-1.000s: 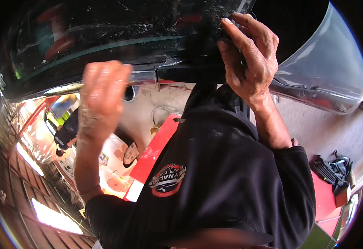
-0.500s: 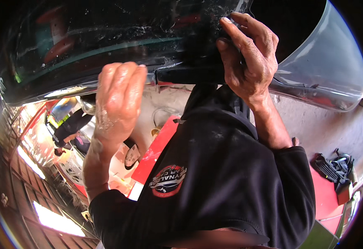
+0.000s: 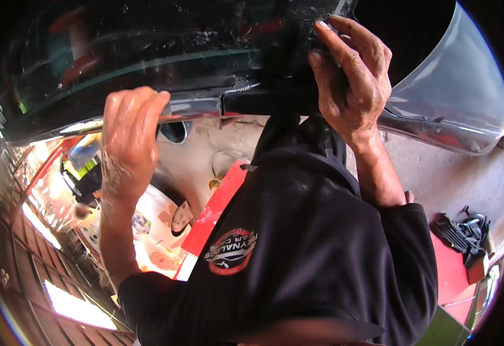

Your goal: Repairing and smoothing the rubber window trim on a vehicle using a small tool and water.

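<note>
A glossy black car body panel [image 3: 188, 66] with dusty smears spans the top of the view. Along its lower edge lies my left hand [image 3: 130, 130], wet-looking, its fingers pressed together and bent over the edge. A small grey flat piece [image 3: 167, 108] shows beside those fingertips; most of it is hidden under the hand, so its kind is unclear. My right hand [image 3: 356, 81] rests at the panel beside a dark rounded opening, thumb apart from the bent fingers. Nothing shows in its grasp.
Smooth grey bodywork [image 3: 454, 98] curves past the opening on the right. Below stand red surfaces [image 3: 214, 213] and a dark bundle of gear [image 3: 465, 233] on a red top. Another person [image 3: 84, 179], partly hidden, is at the left, near a slatted wall [image 3: 38, 271].
My left hand has slid left along the panel's lower edge, and the grey piece has moved with it. My right hand has shifted slightly right.
</note>
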Demonstrator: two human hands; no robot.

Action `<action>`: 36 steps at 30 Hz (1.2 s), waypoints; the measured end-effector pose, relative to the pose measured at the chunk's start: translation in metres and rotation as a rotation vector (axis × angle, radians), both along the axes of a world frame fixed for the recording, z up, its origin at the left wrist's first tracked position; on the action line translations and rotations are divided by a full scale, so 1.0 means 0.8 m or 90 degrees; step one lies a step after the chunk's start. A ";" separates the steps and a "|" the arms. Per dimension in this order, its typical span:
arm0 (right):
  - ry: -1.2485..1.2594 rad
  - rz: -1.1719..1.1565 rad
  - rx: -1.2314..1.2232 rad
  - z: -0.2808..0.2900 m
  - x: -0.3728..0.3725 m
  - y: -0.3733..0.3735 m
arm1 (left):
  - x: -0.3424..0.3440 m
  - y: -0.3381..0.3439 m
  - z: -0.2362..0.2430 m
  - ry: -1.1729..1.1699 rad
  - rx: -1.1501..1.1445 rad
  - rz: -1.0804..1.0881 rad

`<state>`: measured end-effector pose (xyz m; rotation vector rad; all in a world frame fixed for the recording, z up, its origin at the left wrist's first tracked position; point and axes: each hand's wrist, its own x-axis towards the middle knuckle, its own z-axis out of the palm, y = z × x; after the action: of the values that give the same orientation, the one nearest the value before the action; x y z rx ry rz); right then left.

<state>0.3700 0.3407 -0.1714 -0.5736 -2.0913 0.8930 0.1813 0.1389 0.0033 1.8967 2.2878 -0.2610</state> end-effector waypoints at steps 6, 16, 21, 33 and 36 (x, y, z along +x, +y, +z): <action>0.030 0.018 -0.002 -0.003 -0.009 -0.001 | 0.049 0.037 -0.022 -0.073 0.024 -0.011; 0.026 0.027 -0.002 0.000 -0.002 0.002 | 0.038 0.036 -0.013 -0.057 0.004 0.024; 0.064 0.015 -0.035 -0.005 -0.005 0.000 | 0.017 0.016 0.001 0.027 -0.023 0.037; 0.051 0.016 -0.015 -0.001 -0.008 -0.002 | 0.054 0.046 -0.025 -0.099 0.018 0.046; 0.012 0.013 0.002 0.000 -0.002 0.003 | 0.050 0.041 -0.018 -0.080 0.009 0.044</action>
<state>0.3688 0.3429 -0.1714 -0.5409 -2.0839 0.9032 0.2216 0.1721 -0.0111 1.7829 2.2721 -0.1150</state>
